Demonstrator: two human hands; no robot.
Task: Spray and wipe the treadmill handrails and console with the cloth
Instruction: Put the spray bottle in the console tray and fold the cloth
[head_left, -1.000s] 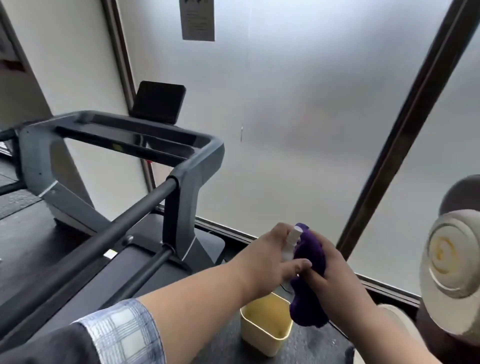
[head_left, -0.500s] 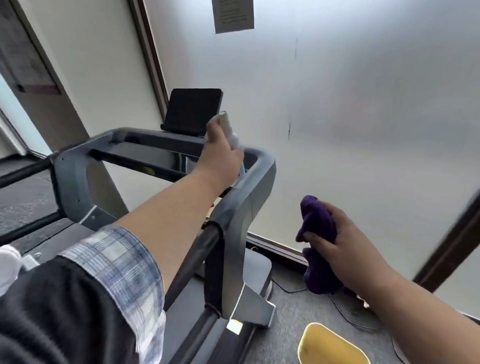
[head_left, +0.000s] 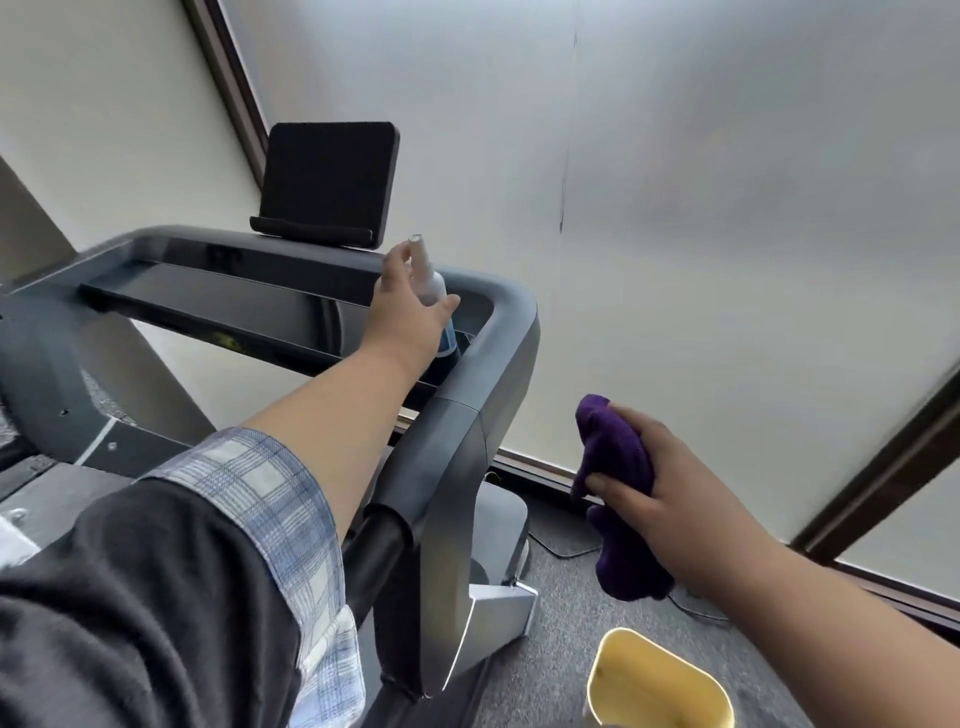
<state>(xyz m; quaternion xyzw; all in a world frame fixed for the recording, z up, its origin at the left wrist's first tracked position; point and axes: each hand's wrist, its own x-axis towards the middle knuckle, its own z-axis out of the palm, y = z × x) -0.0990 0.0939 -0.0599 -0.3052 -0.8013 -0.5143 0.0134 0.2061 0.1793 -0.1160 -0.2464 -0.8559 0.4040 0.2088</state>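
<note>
Frosted glass wall behind treadmill (head_left: 467, 415). Left hand (head_left: 410, 312), centre frame, fingers loosely around spray bottle (head_left: 434, 291) standing at console (head_left: 260, 301) right end. Right hand (head_left: 670, 493), lower right, clenches purple cloth (head_left: 618, 457) above yellow bin (head_left: 660, 686)

A grey carpeted floor (head_left: 545, 670) carries the treadmill's silver-grey base (head_left: 498, 597) at near centre. A yellow bin (head_left: 654, 680) stands on the carpet at near right. A thin dark cable (head_left: 566, 552) lies between them, toward the far window frame.
</note>
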